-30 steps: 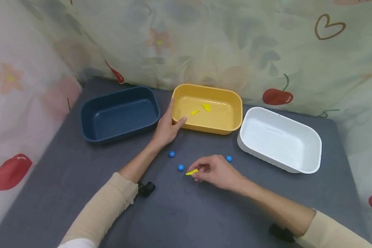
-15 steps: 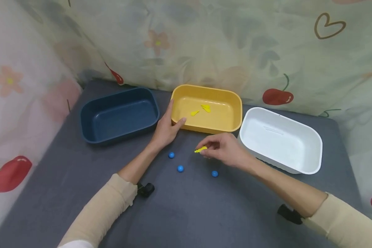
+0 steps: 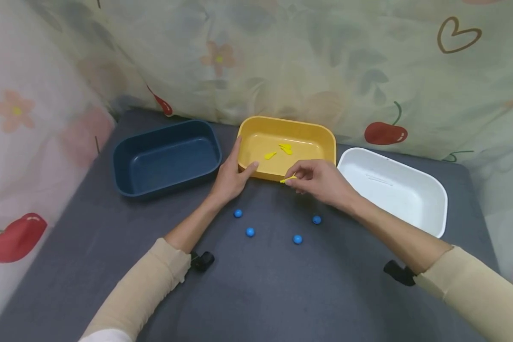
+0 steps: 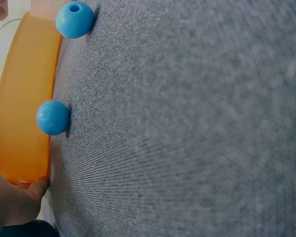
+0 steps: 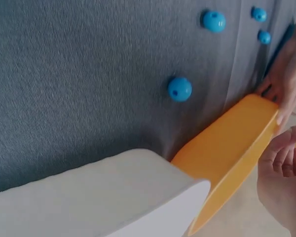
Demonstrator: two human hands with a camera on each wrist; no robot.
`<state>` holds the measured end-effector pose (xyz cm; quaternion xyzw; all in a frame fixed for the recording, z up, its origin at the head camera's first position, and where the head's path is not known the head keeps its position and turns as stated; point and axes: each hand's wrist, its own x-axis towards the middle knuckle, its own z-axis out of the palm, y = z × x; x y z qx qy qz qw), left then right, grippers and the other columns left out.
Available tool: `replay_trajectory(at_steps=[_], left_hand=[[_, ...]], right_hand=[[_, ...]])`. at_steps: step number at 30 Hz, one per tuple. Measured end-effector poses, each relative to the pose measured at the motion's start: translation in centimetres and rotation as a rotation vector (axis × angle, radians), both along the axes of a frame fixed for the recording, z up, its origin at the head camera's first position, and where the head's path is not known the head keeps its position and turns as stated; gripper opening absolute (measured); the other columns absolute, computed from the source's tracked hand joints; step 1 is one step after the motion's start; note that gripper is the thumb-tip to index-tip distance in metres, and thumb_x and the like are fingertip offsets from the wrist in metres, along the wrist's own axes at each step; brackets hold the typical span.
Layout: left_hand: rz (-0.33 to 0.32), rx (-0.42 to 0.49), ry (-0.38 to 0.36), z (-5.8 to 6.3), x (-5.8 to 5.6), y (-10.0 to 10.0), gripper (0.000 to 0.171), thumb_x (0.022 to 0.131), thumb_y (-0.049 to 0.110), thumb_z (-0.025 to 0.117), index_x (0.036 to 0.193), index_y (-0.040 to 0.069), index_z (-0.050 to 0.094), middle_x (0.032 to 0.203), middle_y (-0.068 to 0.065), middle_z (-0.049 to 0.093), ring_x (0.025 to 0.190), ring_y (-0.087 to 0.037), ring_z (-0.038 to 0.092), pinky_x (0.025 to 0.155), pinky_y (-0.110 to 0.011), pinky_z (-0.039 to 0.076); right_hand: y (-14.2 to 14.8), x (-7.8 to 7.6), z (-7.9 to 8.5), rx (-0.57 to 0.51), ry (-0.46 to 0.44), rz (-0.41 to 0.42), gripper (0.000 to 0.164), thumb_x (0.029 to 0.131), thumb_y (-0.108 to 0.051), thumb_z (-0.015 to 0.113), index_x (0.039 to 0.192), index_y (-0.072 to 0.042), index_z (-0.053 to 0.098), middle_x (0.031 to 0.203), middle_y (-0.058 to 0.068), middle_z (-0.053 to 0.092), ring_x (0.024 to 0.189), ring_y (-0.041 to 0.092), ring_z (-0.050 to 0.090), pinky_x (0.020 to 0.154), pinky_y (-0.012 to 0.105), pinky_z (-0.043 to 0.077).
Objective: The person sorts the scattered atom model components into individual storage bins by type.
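Note:
In the head view my right hand (image 3: 320,183) pinches a small uninflated yellow balloon (image 3: 288,178) over the near rim of the yellow bin (image 3: 261,175). Similar yellow balloons (image 3: 286,149) lie on the bin's floor. My left hand (image 3: 231,175) holds the bin's near left corner, its fingers along the side wall and its thumb at the front rim. Several blue beads rest on the grey cloth in front, among them one bead (image 3: 297,239) nearest me and another bead (image 3: 317,219) below my right hand. Holes show in beads (image 5: 180,89) in the right wrist view.
A dark blue bin (image 3: 166,183) stands left of the yellow one, and a white bin (image 3: 442,209) stands to the right, partly behind my right forearm. A patterned curtain (image 3: 282,61) hangs close behind all three bins.
My right hand has carried the yellow balloon away from the beads, up to the yellow bin's near rim, uncovering beads it had hidden. My left hand has stayed on the bin.

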<state>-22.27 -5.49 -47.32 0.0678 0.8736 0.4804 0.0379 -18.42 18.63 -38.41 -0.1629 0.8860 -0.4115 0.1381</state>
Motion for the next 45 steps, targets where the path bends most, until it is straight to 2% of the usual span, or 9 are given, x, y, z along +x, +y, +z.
replay_trajectory(at_steps=[7,15,19,26,38,45], left_hand=[[-0.008,0.010,0.005,0.0,0.0,0.0,0.085,0.099,0.042,0.059,0.161,0.026,0.003,0.165,-0.001,0.019,0.148,-0.017,0.023,0.118,-0.035,0.024],[-0.015,0.022,0.010,0.0,0.0,0.1,0.085,0.100,0.041,0.059,0.161,0.026,0.003,0.165,-0.001,0.018,0.148,-0.017,0.023,0.118,-0.035,0.024],[-0.014,0.020,0.011,-0.1,0.0,0.0,0.085,0.100,0.041,0.059,0.161,0.027,0.003,0.165,-0.001,0.018,0.148,-0.016,0.023,0.118,-0.035,0.024],[-0.009,0.018,0.016,-0.1,0.1,0.0,0.084,0.100,0.040,0.059,0.161,0.026,0.004,0.164,-0.002,0.020,0.147,-0.018,0.025,0.117,-0.035,0.025],[-0.004,0.014,0.017,-0.1,0.1,-0.1,0.085,0.100,0.041,0.059,0.161,0.026,0.003,0.164,-0.002,0.019,0.148,-0.017,0.024,0.118,-0.034,0.024],[-0.005,0.018,0.019,-0.2,0.1,-0.1,0.084,0.100,0.041,0.059,0.161,0.026,0.004,0.164,-0.003,0.021,0.147,-0.018,0.025,0.117,-0.035,0.025]], right_hand=[[0.4,-1.9,-0.2,0.036,0.033,-0.061,0.015,0.091,-0.020,0.074,0.103,-0.011,0.075,0.076,0.007,0.068,0.073,0.026,0.065,0.063,0.029,0.049],[0.4,-3.3,-1.1,0.069,0.051,-0.138,0.024,0.092,-0.019,0.072,0.114,-0.011,0.075,0.086,0.005,0.072,0.078,0.018,0.067,0.061,0.031,0.047],[0.4,-4.0,-1.5,0.075,0.063,-0.150,0.026,0.093,-0.019,0.071,0.117,-0.009,0.073,0.088,0.006,0.072,0.080,0.019,0.068,0.064,0.031,0.045],[-0.1,-5.3,-2.3,-0.004,0.070,-0.201,0.025,0.093,-0.016,0.071,0.115,-0.005,0.070,0.086,0.010,0.071,0.079,0.025,0.068,0.068,0.030,0.048],[-0.8,-7.5,-3.8,-0.039,0.056,-0.280,0.022,0.093,-0.015,0.070,0.114,-0.008,0.075,0.087,0.011,0.073,0.079,0.025,0.068,0.067,0.027,0.051],[-1.1,-8.3,-4.7,-0.129,-0.020,-0.324,0.021,0.090,-0.008,0.072,0.110,-0.002,0.071,0.083,0.013,0.072,0.080,0.034,0.071,0.075,0.036,0.058]])
